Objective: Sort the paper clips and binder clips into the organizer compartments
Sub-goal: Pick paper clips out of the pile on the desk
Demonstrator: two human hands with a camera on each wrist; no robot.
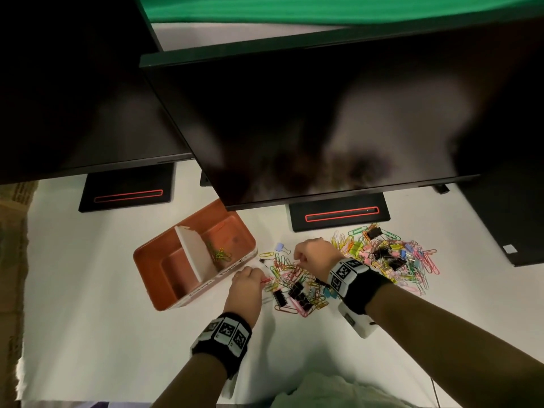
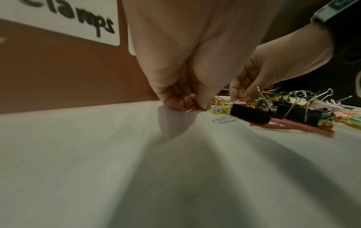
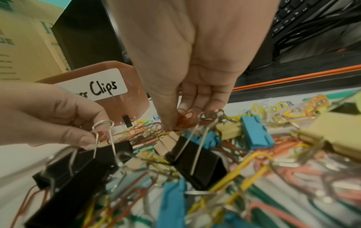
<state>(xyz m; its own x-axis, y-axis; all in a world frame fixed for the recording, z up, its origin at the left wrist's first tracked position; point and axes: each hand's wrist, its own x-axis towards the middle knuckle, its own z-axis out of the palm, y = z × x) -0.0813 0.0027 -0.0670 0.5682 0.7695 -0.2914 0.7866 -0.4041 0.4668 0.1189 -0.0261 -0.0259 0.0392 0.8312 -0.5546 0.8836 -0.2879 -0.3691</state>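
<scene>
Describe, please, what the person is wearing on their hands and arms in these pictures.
Both forearms are bare, with no sleeves or gloves. Each wrist carries a black band bearing white square tags printed with black-and-white coded patterns. A white boxy unit hangs beneath the right wrist.

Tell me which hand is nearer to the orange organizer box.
Left. The left hand works at the pile's near edge, right beside the orange organizer box front wall. The right hand is farther right, over the clip pile.

You wear a black band (image 1: 223, 338) on your left wrist and another (image 1: 357, 279) on your right, each carrying white squares printed with black coded markers. A white camera block (image 1: 357, 320) hangs under the right band.
</scene>
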